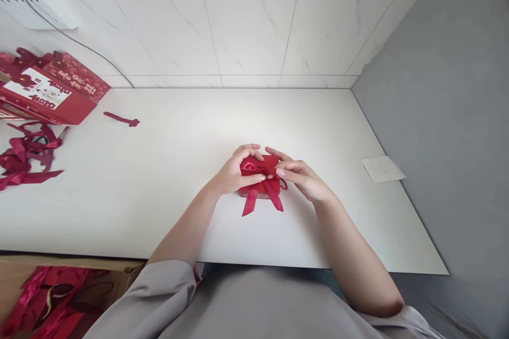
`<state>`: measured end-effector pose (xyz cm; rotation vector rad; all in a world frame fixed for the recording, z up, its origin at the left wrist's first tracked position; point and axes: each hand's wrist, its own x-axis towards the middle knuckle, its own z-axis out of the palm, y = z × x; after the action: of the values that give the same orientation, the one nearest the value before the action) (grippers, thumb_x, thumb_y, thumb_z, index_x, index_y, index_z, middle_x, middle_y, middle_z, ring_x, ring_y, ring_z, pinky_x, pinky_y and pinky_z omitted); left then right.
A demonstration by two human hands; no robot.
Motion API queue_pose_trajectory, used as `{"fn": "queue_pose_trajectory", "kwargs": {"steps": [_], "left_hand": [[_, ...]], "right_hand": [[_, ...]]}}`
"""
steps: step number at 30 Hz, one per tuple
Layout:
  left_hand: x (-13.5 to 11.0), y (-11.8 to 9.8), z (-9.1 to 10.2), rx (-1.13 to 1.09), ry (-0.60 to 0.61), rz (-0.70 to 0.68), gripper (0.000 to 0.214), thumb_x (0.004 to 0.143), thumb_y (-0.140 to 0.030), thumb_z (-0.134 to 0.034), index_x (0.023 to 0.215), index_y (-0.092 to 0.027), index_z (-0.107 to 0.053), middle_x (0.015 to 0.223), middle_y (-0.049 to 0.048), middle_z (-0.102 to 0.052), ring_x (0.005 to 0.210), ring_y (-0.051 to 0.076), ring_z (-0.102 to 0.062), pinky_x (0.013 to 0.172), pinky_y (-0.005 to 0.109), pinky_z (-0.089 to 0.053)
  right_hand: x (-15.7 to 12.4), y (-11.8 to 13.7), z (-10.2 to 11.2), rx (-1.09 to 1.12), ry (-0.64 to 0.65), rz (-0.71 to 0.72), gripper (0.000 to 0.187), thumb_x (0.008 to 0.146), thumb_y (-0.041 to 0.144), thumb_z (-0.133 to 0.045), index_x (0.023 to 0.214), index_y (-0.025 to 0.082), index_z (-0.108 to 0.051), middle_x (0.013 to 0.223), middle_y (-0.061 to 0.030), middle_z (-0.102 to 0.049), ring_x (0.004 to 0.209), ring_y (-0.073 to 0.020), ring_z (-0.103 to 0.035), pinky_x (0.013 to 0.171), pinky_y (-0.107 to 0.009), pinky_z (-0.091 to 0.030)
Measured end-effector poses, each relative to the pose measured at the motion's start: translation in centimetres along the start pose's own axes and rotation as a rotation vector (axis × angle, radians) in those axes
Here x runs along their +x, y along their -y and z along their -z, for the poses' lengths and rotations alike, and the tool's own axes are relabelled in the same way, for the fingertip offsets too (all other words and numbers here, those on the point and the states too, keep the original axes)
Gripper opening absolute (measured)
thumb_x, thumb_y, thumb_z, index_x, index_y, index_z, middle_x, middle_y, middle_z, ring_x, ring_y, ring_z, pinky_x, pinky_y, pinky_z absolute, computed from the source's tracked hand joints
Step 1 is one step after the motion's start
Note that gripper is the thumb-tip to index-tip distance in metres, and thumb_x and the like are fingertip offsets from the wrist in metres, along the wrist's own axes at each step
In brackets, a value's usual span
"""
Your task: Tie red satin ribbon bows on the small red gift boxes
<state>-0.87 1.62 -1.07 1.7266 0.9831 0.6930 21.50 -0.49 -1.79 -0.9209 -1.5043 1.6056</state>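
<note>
A small red gift box [272, 161] sits on the white table in front of me, tied with a dark pink satin ribbon [250, 202] in a bow. Two ribbon tails hang over its near side. My left hand [233, 174] grips the box from the left, its thumb lying across the bow and its fingers curled over the far part of the top. At the box's right side, my right hand [302, 176] pinches the ribbon by the bow between thumb and fingers. The bow's knot is partly hidden by my fingers.
Red printed boxes [81, 108] stand at the far left, with a heap of ribbons [26, 156] before them. A dark red strip [121, 118] lies nearby. White paper [382, 169] rests at the right edge. A cardboard box [123, 270] of red items sits below left.
</note>
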Motion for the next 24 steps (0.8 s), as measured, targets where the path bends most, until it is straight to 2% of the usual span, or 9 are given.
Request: {"fn": "queue_pose_trajectory", "kwargs": {"steps": [3, 5, 8, 10, 12, 15, 19, 24], "left_hand": [[-0.1, -0.1, 0.1, -0.071, 0.039, 0.059, 0.038, 0.077, -0.033, -0.072, 0.111, -0.025, -0.056, 0.149, 0.0075, -0.037, 0.117, 0.027, -0.059, 0.095, 0.043, -0.052], [-0.1, -0.3, 0.1, -0.132, 0.083, 0.1, 0.044, 0.079, -0.034, -0.071, 0.117, -0.026, -0.052, 0.143, 0.0078, -0.045, 0.107, 0.024, -0.064, 0.09, 0.041, -0.054], [-0.1, -0.6, 0.1, -0.195, 0.16, 0.124, 0.051, 0.079, -0.034, -0.071, 0.123, -0.027, -0.047, 0.118, 0.0065, -0.063, 0.098, 0.022, -0.067, 0.087, 0.041, -0.055], [-0.1, -0.7, 0.0, -0.205, 0.192, 0.119, 0.051, 0.079, -0.034, -0.072, 0.123, -0.026, -0.047, 0.107, 0.0051, -0.067, 0.095, 0.022, -0.068, 0.084, 0.04, -0.055], [0.0, -0.7, 0.0, -0.193, 0.204, 0.111, 0.049, 0.078, -0.034, -0.072, 0.12, -0.025, -0.048, 0.105, 0.0048, -0.067, 0.093, 0.022, -0.068, 0.083, 0.038, -0.054], [0.0, -0.6, 0.0, -0.167, 0.194, 0.088, 0.045, 0.078, -0.033, -0.073, 0.117, -0.025, -0.05, 0.116, 0.0063, -0.063, 0.097, 0.022, -0.066, 0.085, 0.038, -0.053], [-0.1, -0.5, 0.0, -0.11, 0.156, 0.04, 0.039, 0.077, -0.03, -0.074, 0.109, -0.025, -0.052, 0.139, 0.0076, -0.048, 0.113, 0.024, -0.061, 0.093, 0.038, -0.05], [-0.1, -0.6, 0.1, -0.028, 0.165, 0.009, 0.03, 0.077, -0.031, -0.073, 0.099, -0.022, -0.055, 0.141, 0.0086, -0.046, 0.118, 0.026, -0.057, 0.097, 0.04, -0.047]], "right_hand": [[0.2, -0.3, 0.0, 0.11, -0.039, 0.0, 0.028, 0.087, 0.048, -0.064, 0.071, 0.026, -0.071, 0.134, -0.0023, -0.062, 0.146, -0.0268, -0.029, 0.112, -0.044, -0.035], [0.3, -0.5, -0.1, 0.143, -0.089, -0.009, 0.034, 0.088, 0.051, -0.06, 0.07, 0.024, -0.07, 0.142, -0.0013, -0.055, 0.143, -0.0293, -0.035, 0.112, -0.045, -0.035], [0.6, -0.9, -0.3, 0.149, -0.155, -0.012, 0.04, 0.087, 0.056, -0.058, 0.068, 0.022, -0.067, 0.145, -0.0024, -0.052, 0.139, -0.0306, -0.041, 0.11, -0.046, -0.037], [0.8, -1.2, -0.6, 0.135, -0.181, 0.003, 0.039, 0.087, 0.055, -0.059, 0.067, 0.022, -0.065, 0.144, -0.0029, -0.052, 0.139, -0.0293, -0.04, 0.107, -0.044, -0.04], [0.8, -1.3, -0.8, 0.089, -0.2, 0.03, 0.038, 0.087, 0.053, -0.061, 0.064, 0.022, -0.06, 0.142, -0.003, -0.053, 0.142, -0.0271, -0.037, 0.107, -0.042, -0.041], [0.8, -1.5, -0.9, -0.025, -0.245, 0.075, 0.039, 0.086, 0.048, -0.064, 0.059, 0.022, -0.053, 0.141, -0.0033, -0.054, 0.142, -0.0258, -0.036, 0.109, -0.041, -0.037], [0.7, -1.6, -0.8, -0.148, -0.296, 0.133, 0.034, 0.087, 0.043, -0.064, 0.063, 0.022, -0.053, 0.143, -0.0045, -0.051, 0.138, -0.0255, -0.042, 0.112, -0.044, -0.032], [0.7, -1.7, -0.8, -0.181, -0.308, 0.162, 0.032, 0.089, 0.041, -0.062, 0.065, 0.022, -0.053, 0.143, -0.0049, -0.05, 0.136, -0.0246, -0.043, 0.112, -0.044, -0.034]]}}
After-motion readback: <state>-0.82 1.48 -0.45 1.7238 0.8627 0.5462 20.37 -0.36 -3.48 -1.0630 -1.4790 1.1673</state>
